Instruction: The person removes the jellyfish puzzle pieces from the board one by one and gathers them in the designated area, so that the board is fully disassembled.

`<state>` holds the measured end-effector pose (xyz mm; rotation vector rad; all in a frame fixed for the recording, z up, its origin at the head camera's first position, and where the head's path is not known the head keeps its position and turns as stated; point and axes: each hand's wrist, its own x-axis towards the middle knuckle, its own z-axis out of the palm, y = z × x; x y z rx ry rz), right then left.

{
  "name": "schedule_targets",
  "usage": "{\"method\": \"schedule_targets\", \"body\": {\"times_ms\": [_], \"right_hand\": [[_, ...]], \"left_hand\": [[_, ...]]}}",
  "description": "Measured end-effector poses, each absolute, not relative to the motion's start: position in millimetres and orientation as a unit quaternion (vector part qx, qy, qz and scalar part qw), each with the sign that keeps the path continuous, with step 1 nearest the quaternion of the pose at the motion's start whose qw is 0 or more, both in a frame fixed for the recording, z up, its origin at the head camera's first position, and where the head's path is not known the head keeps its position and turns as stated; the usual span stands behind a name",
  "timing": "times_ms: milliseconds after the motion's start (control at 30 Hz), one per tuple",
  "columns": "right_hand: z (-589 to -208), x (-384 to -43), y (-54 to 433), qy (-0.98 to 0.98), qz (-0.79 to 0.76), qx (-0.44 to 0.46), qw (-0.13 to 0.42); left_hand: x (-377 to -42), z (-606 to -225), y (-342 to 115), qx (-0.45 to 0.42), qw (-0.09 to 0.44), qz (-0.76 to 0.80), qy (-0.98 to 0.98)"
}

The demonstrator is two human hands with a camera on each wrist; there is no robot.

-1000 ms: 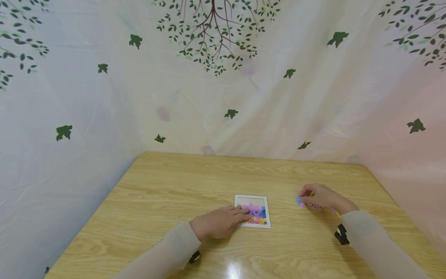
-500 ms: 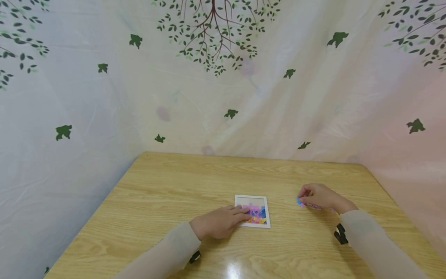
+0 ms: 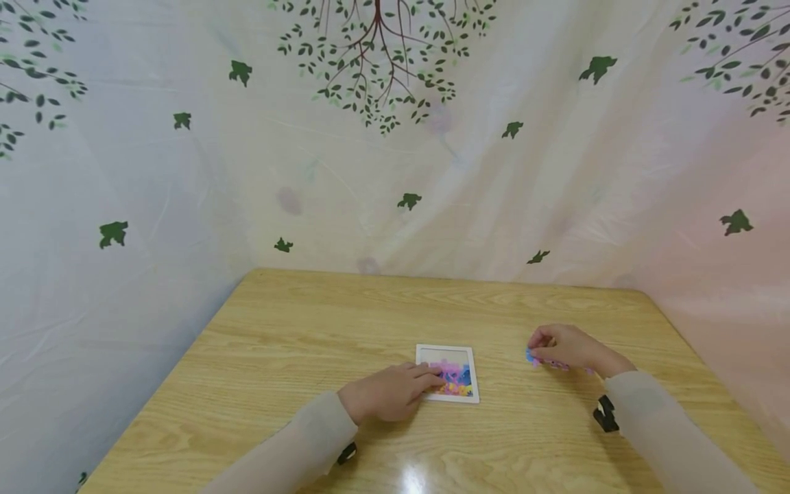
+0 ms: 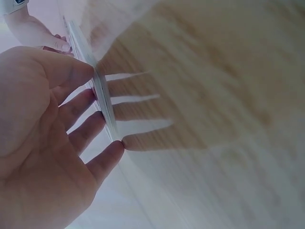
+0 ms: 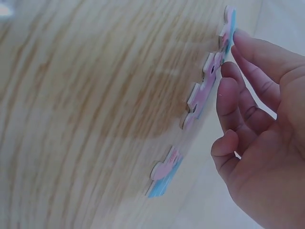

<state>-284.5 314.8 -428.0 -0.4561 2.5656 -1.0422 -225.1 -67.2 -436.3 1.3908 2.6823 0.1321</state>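
A white-edged puzzle tray (image 3: 476, 376) lies flat on the table, its lower part filled with pink, blue and yellow pieces and its upper part bare. My left hand (image 3: 391, 392) rests over its left side, with extended fingertips on the tray. The left wrist view shows those fingers spread along the tray's thin edge (image 4: 106, 105). Over to the right, my right hand (image 3: 569, 348) pinches a blue and pink puzzle piece (image 5: 228, 31) between thumb and forefinger, low at the tabletop. The other fingers of that hand are curled.
More loose pink and blue pieces (image 5: 205, 90) lie in a row under the right hand, with a separate piece (image 5: 165, 171) nearer the wrist. The wooden table (image 3: 296, 322) ends at a leaf-patterned cloth (image 3: 345, 206) behind and at both sides.
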Motion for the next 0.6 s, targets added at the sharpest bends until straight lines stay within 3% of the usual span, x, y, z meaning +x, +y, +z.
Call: {"method": "schedule_targets", "body": {"times_ms": [600], "right_hand": [[-428.0, -284.2, 275.4, 0.896, -0.350, -0.239, 0.135]], "left_hand": [[-223.0, -433.3, -62.6, 0.452, 0.056, 0.018, 0.890]]}}
